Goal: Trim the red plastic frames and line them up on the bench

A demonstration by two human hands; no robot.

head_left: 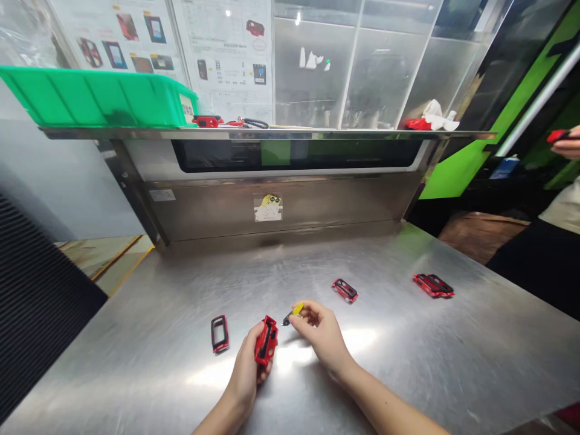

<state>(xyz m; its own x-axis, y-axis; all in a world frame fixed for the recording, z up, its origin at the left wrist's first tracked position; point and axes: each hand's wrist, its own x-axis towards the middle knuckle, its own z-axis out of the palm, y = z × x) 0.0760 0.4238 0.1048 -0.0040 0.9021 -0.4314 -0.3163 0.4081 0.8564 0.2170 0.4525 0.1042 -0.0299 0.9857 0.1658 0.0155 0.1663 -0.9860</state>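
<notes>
My left hand [248, 368] is closed around a red plastic housing [266, 341] with black inside edges, held up off the steel table. Just right of it, my right hand [321, 333] pinches a small yellow-and-black hand tool [294, 313] between thumb and fingers. The tool's thin tip points left towards the housing, a short gap away; its exact kind is too small to make out. On the table left of my left hand lies a red-and-black frame [220, 333]. Beyond my right hand sits another red-and-black housing [345, 290].
Red-and-black housings [433, 285] lie together at the right of the steel table [149, 374]. Above the table's back runs a shelf [299, 135] with a green bin [99, 99] and a red part [207, 121]. A co-worker's hand [568, 145] holds something red at far right.
</notes>
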